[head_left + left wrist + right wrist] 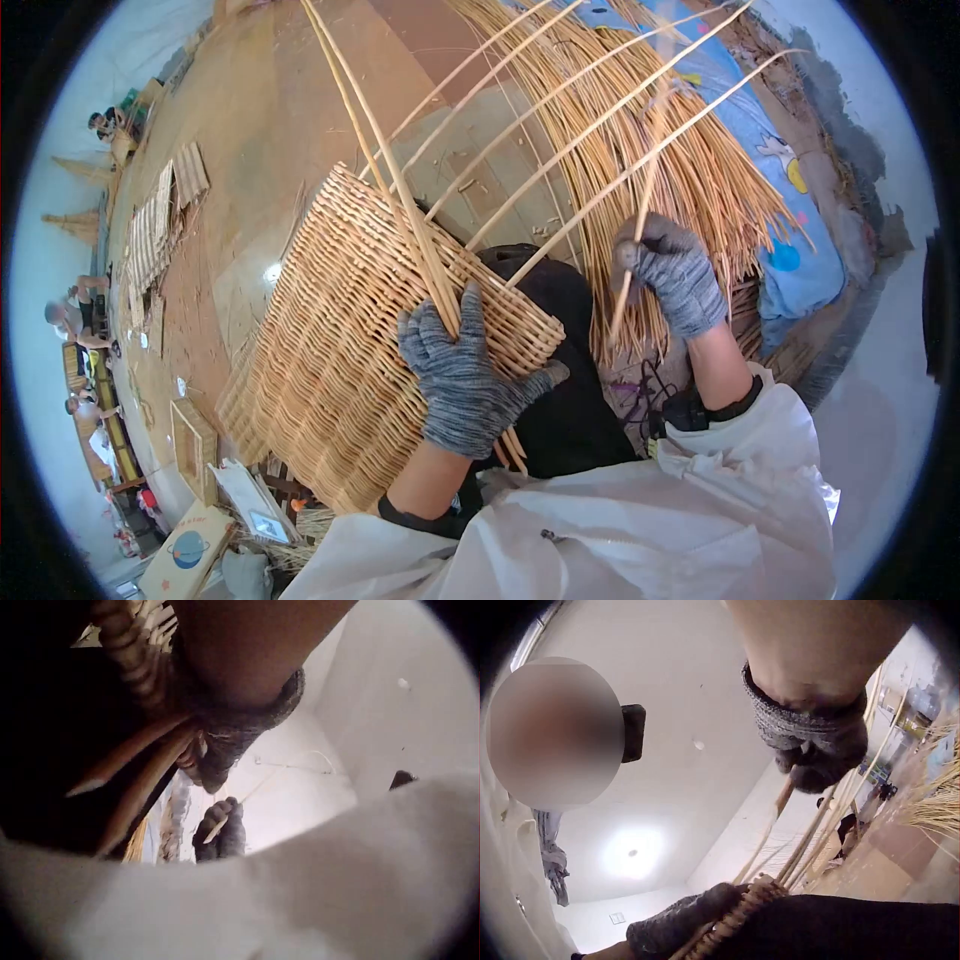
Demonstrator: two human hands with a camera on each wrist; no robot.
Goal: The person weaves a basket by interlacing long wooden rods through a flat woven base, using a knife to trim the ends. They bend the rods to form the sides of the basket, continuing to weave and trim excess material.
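Observation:
A woven wicker panel lies tilted across the lap, long pale rods standing out of its upper edge. The gloved left hand rests on the panel near that edge, thumb spread along it and fingers over the base of a pair of rods. To the right, away from the panel, the gloved right hand pinches a single rod with curled fingers. In the right wrist view the right hand holds a rod above the woven edge. Two rod ends protrude beside the left hand.
A large bundle of loose rods lies on blue cloth at the right. Wooden slats, a wooden frame and a box with a planet picture are at the left. Several people sit along the far left.

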